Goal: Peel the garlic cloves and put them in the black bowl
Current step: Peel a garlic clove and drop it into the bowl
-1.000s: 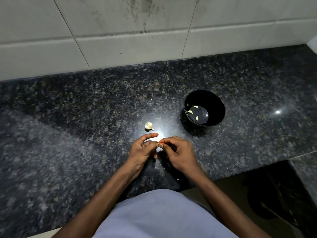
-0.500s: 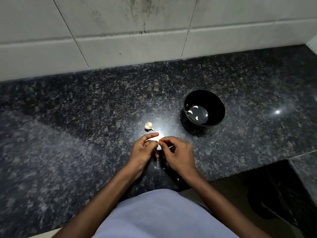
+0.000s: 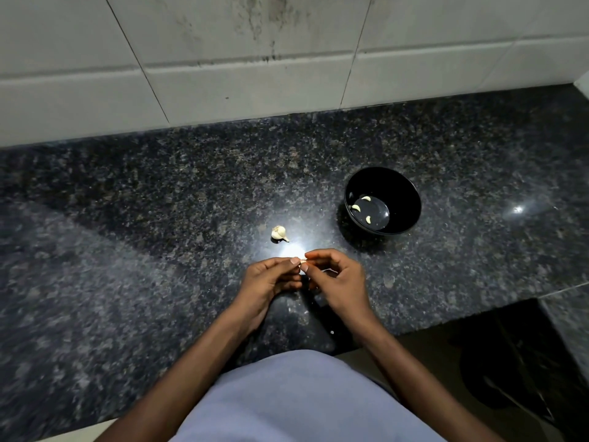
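My left hand (image 3: 269,279) and my right hand (image 3: 338,279) meet over the dark granite counter. Between their fingertips they pinch a small garlic clove (image 3: 302,260), mostly hidden by the fingers. A thin strip of pale skin (image 3: 328,270) shows under my right fingers. Just beyond the hands lies the remaining piece of garlic bulb (image 3: 279,233) on the counter. The black bowl (image 3: 404,199) stands to the right of it and holds three peeled cloves (image 3: 356,208).
The granite counter (image 3: 143,250) runs up to a white tiled wall (image 3: 255,74) at the back. Its front edge steps back at the right, with a dark floor gap (image 3: 510,362) below. My light blue shirt (image 3: 302,403) fills the bottom.
My right fingers have shifted a little on the clove while my left hand keeps its pinch. The bulb piece and the bowl lie where they were.
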